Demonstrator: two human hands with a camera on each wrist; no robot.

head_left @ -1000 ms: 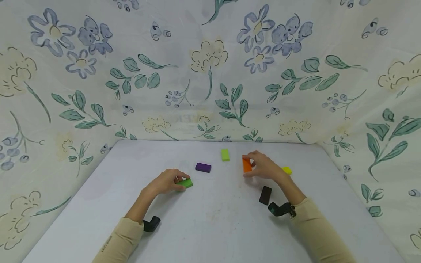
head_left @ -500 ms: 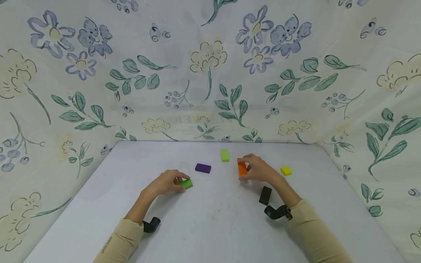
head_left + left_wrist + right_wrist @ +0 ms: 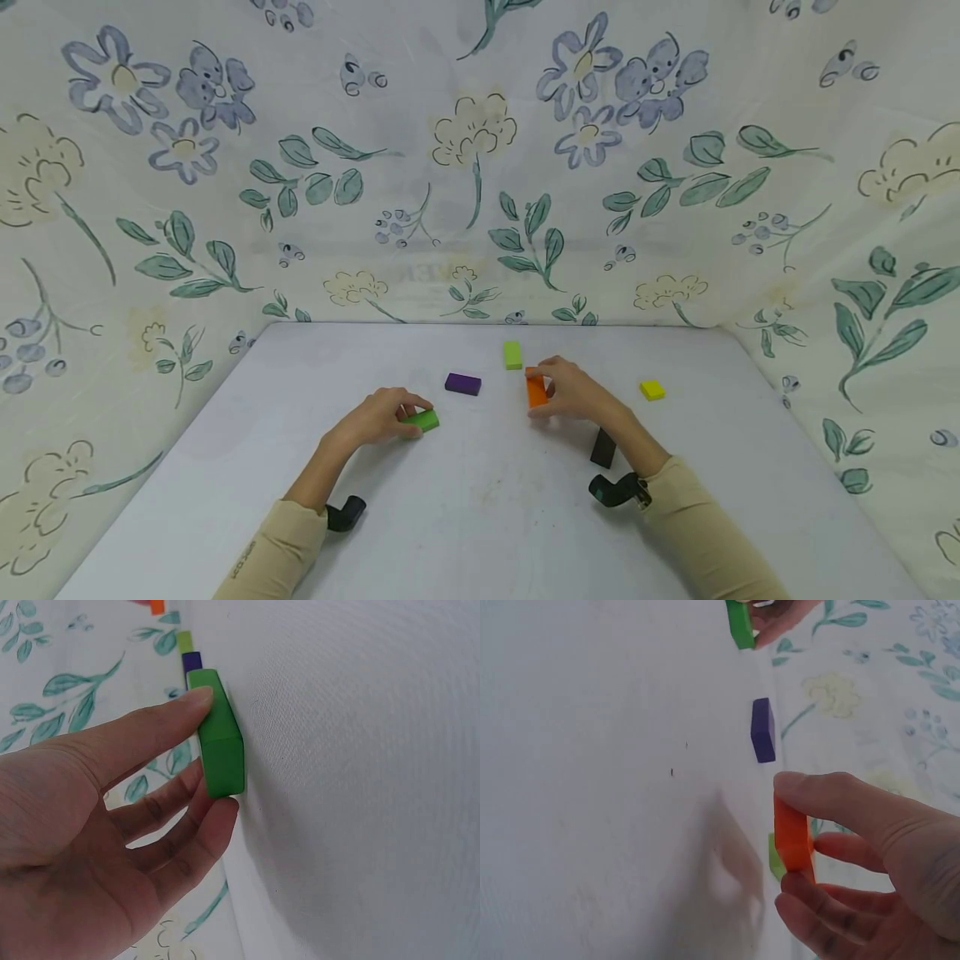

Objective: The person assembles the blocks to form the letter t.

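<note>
Orange block (image 3: 537, 393), pinched by the right hand (image 3: 572, 392), was right of the green block (image 3: 427, 419) gripped by the left hand (image 3: 384, 415), and just nearer than the lime block (image 3: 512, 356). Only the head view showed the yellow block (image 3: 652, 390), at right, and the black block (image 3: 602, 451), partly hidden.

The left hand (image 3: 384, 414) grips a green block (image 3: 426, 419), the right hand (image 3: 573, 390) an orange block (image 3: 536, 392). On the white worktop (image 3: 480, 508), a purple block (image 3: 462, 384) lies between them, a lime block (image 3: 512, 356) near the far edge, a yellow block (image 3: 652, 390) at right, a black block (image 3: 602, 450) partly behind the right forearm (image 3: 637, 437).
</note>
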